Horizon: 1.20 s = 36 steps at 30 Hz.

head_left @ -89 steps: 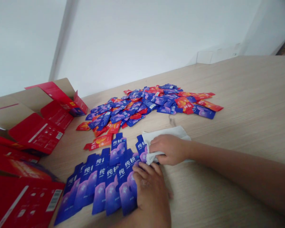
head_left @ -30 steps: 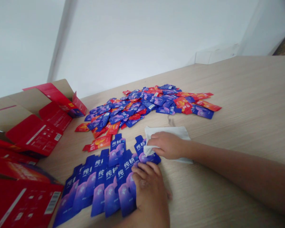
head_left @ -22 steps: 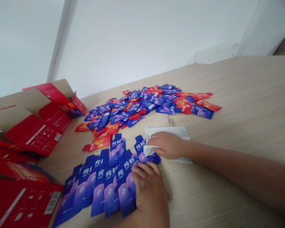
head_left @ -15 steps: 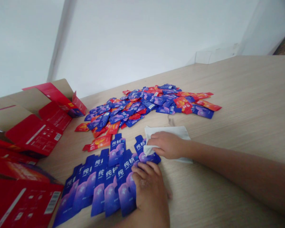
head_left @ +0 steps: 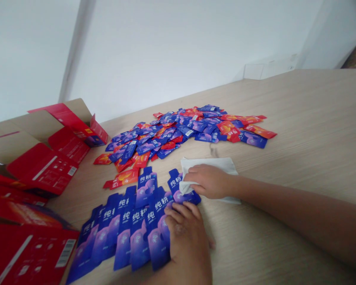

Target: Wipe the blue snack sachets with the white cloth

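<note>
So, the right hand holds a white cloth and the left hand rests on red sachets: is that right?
Only the colour is wrong: the head view shows the left hand resting on blue-purple sachets. The right hand does hold a white cloth.

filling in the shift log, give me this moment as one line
left hand: resting on blue pouches | right hand: gripping white cloth over rightmost pouch | beyond: mixed pouch pile | far left: red boxes
</note>
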Available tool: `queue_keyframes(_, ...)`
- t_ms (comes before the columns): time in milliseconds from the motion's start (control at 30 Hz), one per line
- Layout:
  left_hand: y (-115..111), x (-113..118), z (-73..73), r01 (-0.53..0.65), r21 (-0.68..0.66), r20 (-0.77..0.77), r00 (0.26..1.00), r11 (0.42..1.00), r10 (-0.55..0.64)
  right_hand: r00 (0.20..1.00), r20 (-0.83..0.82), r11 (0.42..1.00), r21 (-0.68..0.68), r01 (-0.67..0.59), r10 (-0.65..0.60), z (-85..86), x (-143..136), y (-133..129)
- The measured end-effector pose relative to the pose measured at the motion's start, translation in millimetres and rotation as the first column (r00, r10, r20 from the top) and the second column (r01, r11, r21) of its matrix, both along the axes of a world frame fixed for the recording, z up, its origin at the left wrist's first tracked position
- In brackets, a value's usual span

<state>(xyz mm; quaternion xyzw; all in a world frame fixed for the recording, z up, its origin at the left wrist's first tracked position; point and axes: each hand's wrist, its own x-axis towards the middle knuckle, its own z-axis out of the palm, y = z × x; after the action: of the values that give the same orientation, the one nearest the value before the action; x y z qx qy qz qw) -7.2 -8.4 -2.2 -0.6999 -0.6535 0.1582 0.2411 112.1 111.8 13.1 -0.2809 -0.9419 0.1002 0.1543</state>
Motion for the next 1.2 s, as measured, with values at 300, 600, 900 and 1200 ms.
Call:
queue_keyframes(300,-1,-6,0.5,0.056,0.008,-0.037,0.998,0.998,-0.055,1.0,-0.014,1.0,0.012,-0.006,0.006,-1.1,0,1)
queue_keyframes(600,0,-10,-6.4,0.12,0.05,-0.085,0.99,0.991,-0.116,1.0,-0.007,1.0,0.003,-0.005,0.005,0.6,0,0)
queue_keyframes(900,-2,-4,0.3,0.088,0.018,-0.022,0.996,0.996,-0.088,1.0,0.004,1.0,0.002,0.003,-0.003,0.6,0,0)
queue_keyframes(1200,0,-2,2.7,0.071,-0.012,-0.026,0.997,0.997,-0.072,1.0,-0.011,1.0,0.015,-0.001,0.001,-0.4,0,0)
